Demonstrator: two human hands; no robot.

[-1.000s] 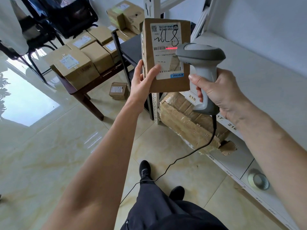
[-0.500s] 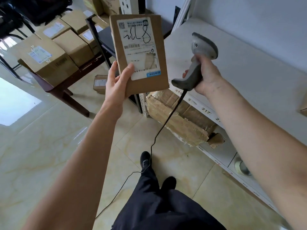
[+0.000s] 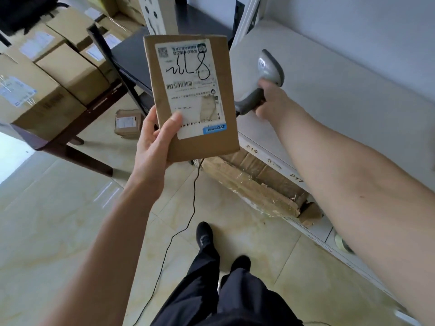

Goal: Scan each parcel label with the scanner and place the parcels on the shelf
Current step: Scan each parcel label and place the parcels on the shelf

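matt cardboard parcel, glossy tiled floor

Bare forearms, black trousers, black shoes

there was 1 view only, from a camera worn on the person's head. it looked forward and steeply down, so the person's own legs and shoes sat at the bottom of the frame and the tiled floor filled much of the middle. the lens was wide, bending the shelf edge on the right and the table on the left. both forearms ran up from the lower corners, and the left hand and right hand were close to the camera, near the upper middle. with no second view, no part of the scene was shared.
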